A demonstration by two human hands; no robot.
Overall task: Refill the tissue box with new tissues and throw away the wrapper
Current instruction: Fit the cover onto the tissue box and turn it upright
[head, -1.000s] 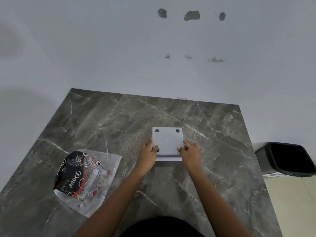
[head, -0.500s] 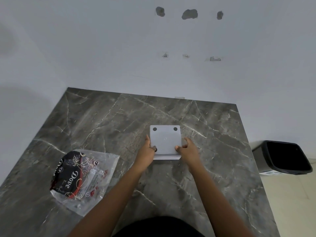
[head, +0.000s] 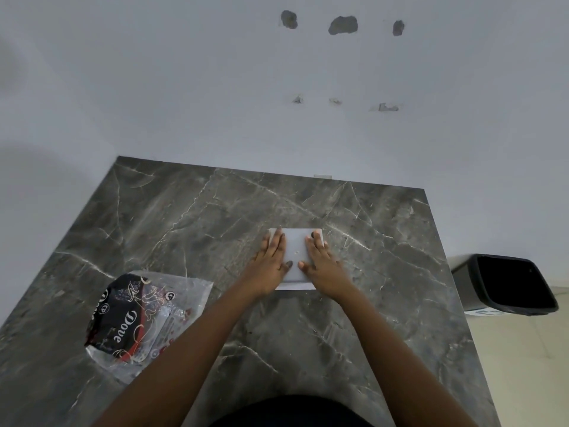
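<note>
A white square tissue box [head: 295, 254] lies on the dark marble table [head: 184, 229], its flat panel with dark round holes facing up. My left hand [head: 271, 260] lies flat on the box's left half, fingers stretched out. My right hand [head: 321, 261] lies flat on its right half, fingertips near one hole. Both palms press on the panel and neither hand grips it. The tissue pack wrapper [head: 138, 322], clear plastic with a black and red "Dove" print, lies on the table at the left, apart from both hands.
A black waste bin [head: 511, 285] stands on the floor just past the table's right edge. A white wall with several chipped patches runs along the table's far edge and left side.
Both hands moved from gripping the box's left and right edges to lying flat on top of its panel. The box stays where it was.
</note>
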